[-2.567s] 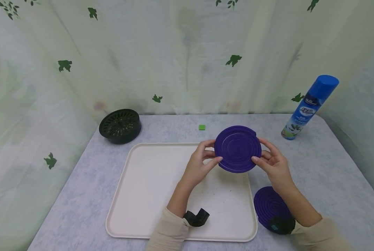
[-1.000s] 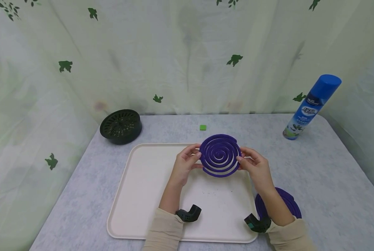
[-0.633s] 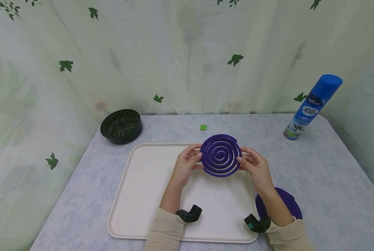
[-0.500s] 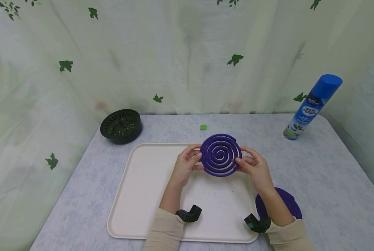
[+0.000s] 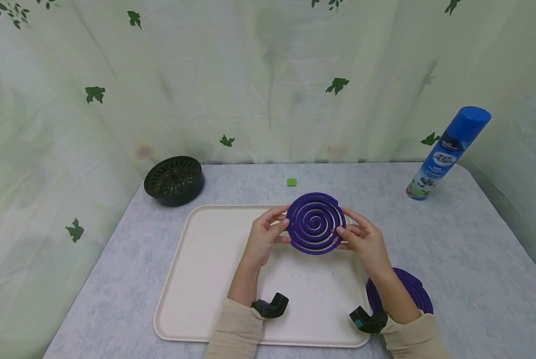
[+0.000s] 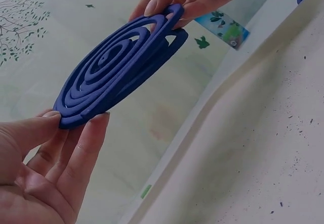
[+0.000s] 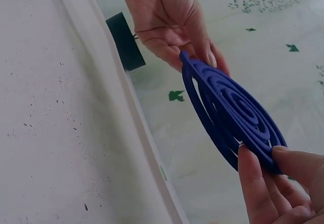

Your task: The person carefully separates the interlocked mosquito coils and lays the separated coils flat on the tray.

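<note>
In the head view, both hands hold up a purple-blue mosquito coil (image 5: pixel 315 199) above the tray's far right part. The left hand (image 5: pixel 263 234) pinches its left rim between thumb and fingers. At the opposite rim, the right hand (image 5: pixel 367 244) grips with thumb in front and fingers behind. Gaps show between the spiral's turns. In the left wrist view, the coil (image 6: pixel 73 120) shows two layers spread apart near the right hand. The right wrist view shows this spread from the side. Another purple-blue coil (image 5: pixel 411 289) lies by the tray, partly hidden under the right forearm.
A cream tray (image 5: pixel 196 299) with dark crumbs lies on the grey table (image 5: pixel 474 259). A round black slotted holder (image 5: pixel 173 182) stands back left. A blue air freshener can (image 5: pixel 445 154) stands back right. A small green square (image 5: pixel 291 182) lies behind the tray.
Both hands have brought the coil left and slightly nearer. It looked like a solid disc earlier; now gaps show between its turns. Lately the right hand's fingers have shifted slightly on the rim.
</note>
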`<state>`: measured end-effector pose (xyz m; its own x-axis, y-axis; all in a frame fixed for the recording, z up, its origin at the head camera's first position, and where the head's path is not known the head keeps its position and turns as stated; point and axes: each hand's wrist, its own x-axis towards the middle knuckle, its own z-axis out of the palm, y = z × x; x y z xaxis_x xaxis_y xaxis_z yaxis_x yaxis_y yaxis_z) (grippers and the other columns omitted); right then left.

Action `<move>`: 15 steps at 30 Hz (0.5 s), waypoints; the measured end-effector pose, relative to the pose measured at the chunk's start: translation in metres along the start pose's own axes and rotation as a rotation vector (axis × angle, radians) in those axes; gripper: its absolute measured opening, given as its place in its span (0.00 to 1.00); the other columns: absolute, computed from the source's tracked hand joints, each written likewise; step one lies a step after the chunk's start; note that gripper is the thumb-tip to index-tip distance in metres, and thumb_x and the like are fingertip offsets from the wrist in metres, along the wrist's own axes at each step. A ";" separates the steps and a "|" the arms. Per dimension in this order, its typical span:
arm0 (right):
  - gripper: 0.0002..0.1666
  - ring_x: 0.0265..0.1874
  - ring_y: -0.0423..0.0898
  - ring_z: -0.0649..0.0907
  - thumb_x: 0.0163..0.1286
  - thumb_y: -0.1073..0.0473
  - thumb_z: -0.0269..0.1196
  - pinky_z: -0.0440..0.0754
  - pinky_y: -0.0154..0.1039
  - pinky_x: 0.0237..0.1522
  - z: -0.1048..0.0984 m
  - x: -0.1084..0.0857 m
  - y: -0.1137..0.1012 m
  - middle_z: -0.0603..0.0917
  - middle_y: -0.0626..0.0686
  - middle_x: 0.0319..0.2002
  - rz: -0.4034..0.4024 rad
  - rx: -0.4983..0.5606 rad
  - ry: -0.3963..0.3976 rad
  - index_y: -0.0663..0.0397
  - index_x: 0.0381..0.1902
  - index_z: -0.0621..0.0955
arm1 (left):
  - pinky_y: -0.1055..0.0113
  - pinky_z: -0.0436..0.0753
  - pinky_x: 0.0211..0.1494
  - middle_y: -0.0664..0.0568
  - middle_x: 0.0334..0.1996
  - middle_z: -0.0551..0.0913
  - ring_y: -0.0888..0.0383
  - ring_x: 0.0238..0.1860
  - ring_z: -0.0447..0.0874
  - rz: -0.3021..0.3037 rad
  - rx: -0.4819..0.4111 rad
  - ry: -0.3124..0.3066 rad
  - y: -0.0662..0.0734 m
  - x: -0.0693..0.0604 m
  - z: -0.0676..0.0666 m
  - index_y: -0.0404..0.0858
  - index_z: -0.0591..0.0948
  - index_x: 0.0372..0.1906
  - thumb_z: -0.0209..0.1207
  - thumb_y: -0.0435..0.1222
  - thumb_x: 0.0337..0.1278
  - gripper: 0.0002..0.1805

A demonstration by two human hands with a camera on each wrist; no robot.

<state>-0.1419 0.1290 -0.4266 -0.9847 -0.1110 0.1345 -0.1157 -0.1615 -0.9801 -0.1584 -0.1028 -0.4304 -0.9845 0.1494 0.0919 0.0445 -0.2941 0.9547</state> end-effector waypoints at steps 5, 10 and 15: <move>0.29 0.28 0.45 0.82 0.61 0.68 0.60 0.82 0.43 0.29 0.003 -0.001 -0.002 0.83 0.52 0.28 -0.006 -0.002 0.032 0.61 0.60 0.68 | 0.63 0.83 0.26 0.46 0.33 0.75 0.57 0.32 0.79 0.015 0.021 0.015 0.010 -0.002 0.002 0.27 0.72 0.53 0.53 0.23 0.56 0.18; 0.29 0.30 0.46 0.83 0.61 0.68 0.59 0.82 0.44 0.30 0.007 0.000 -0.006 0.83 0.52 0.29 -0.028 0.024 0.060 0.58 0.60 0.68 | 0.60 0.83 0.27 0.45 0.32 0.75 0.57 0.31 0.79 0.047 0.051 0.014 0.021 -0.005 0.002 0.28 0.73 0.53 0.53 0.23 0.56 0.18; 0.28 0.31 0.47 0.83 0.61 0.67 0.59 0.82 0.43 0.30 0.009 0.000 -0.012 0.83 0.52 0.30 -0.043 0.054 0.090 0.57 0.61 0.69 | 0.56 0.82 0.30 0.41 0.34 0.75 0.55 0.33 0.79 0.090 0.144 0.022 0.034 -0.010 -0.009 0.32 0.74 0.54 0.55 0.27 0.57 0.18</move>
<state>-0.1393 0.1219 -0.4139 -0.9869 -0.0146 0.1605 -0.1535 -0.2169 -0.9641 -0.1485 -0.1225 -0.4017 -0.9789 0.1077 0.1739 0.1547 -0.1665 0.9738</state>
